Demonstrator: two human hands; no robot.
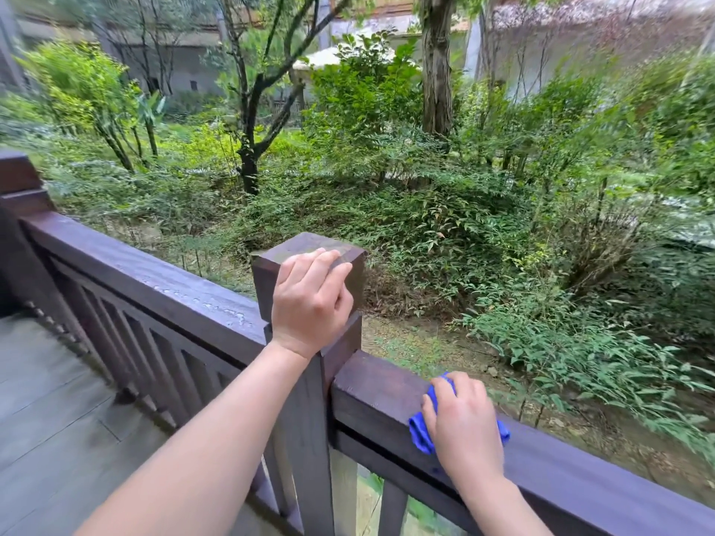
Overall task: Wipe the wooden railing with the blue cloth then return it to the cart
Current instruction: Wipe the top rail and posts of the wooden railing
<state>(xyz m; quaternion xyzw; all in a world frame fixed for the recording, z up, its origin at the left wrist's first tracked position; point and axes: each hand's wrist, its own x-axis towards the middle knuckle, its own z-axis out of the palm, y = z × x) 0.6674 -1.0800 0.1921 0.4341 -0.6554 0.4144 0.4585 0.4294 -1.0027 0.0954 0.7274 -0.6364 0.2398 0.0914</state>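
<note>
While my left hand (311,303) steadies me on the square post cap (309,265), fingers curled over its top edge and palm flat against its near face, my right hand (462,423) presses the blue cloth (419,433) down onto the top of the wooden railing (375,384). The cloth is bunched under my palm, and only its folds show at either side of my hand: a larger wad toward the post, a smaller corner on the far side. My two hands are well apart, one on the post, one on the rail to its right.

So I judge I am in the wiping step, working the rail section right of the post, with the cloth just beside the joint where the rail meets the post. The rail section left of the post (154,280) carries pale droplets or specks along its top, so it looks to me as though that stretch still needs a pass.

Next I need firm downward pressure and a long slide along the rail's top, keeping the cloth spread enough to cover the full width and its near edge. The cart is nowhere in view, so returning the cloth means turning away from the railing first.
</note>
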